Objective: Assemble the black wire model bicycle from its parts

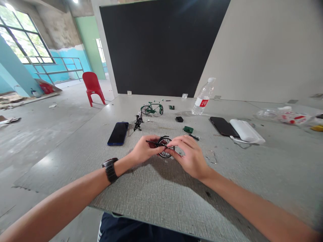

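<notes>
Between my hands, a little above the table, is a small black model bicycle wheel (166, 154) with a black fork and mudguard piece around it. My left hand (145, 148) is closed on the fork piece from the left side. The thumb and fingertips of my right hand (188, 153) pinch near the wheel's hub; the exact small part there is hidden. Beyond them stands a green model bicycle (152, 108), and a black model part (138, 121) is beside it. Close behind my right hand lie a green piece (188, 129) and a small screwdriver (193, 136).
A blue phone (118, 133) lies to the left. Farther right are a water bottle (204, 95), a black phone (223, 126) and a white case (246, 131). A small black piece (179, 119) and a bent wire (212, 157) lie on the grey table (151, 195).
</notes>
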Motion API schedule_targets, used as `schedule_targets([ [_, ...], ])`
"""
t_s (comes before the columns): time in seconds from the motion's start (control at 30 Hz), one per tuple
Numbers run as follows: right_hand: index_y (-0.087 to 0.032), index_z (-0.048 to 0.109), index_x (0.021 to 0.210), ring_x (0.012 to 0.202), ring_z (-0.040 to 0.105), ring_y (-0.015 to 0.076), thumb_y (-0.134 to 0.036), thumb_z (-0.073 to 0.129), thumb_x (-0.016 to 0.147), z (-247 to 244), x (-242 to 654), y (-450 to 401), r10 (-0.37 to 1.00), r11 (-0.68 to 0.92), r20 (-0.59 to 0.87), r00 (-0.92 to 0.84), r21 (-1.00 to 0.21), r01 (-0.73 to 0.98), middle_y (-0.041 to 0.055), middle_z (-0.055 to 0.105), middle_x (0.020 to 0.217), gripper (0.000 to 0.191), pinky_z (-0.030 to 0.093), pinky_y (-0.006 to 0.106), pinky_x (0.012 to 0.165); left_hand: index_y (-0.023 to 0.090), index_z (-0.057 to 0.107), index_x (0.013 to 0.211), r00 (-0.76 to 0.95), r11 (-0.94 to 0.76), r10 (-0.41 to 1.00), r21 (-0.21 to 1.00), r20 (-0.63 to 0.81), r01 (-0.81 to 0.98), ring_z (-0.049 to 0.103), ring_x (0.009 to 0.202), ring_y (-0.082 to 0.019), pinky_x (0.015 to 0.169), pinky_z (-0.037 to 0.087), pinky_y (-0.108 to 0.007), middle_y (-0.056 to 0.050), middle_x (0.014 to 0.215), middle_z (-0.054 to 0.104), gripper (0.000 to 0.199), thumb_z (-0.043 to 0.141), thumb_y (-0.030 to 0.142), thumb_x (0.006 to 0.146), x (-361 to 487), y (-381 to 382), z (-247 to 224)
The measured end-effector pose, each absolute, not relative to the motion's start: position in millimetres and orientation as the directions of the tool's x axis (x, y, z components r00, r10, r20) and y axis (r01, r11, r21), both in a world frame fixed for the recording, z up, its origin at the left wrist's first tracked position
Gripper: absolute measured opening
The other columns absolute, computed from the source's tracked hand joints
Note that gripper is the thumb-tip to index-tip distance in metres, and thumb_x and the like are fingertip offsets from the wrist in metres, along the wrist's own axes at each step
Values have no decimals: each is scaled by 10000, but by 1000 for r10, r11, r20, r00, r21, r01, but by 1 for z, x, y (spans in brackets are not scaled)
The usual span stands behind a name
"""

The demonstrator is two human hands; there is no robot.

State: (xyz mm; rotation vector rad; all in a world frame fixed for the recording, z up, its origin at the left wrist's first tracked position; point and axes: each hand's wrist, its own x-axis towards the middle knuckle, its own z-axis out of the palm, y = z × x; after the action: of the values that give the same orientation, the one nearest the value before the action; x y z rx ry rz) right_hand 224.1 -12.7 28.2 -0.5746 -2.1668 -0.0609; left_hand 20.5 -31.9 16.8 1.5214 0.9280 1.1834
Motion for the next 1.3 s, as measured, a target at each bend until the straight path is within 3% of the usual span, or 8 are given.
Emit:
schedule_targets([
  [1.3, -231, 635, 970, 858, 631, 198, -239, 661, 942, 29, 224, -14, 369, 885, 774, -515, -122, 450, 38, 702, 917, 39, 459, 370, 805, 99, 715, 941, 179, -245, 954, 969, 239, 12, 629, 747, -146, 693, 530, -284, -64, 861, 700, 273, 774, 324, 797, 21, -32, 19],
])
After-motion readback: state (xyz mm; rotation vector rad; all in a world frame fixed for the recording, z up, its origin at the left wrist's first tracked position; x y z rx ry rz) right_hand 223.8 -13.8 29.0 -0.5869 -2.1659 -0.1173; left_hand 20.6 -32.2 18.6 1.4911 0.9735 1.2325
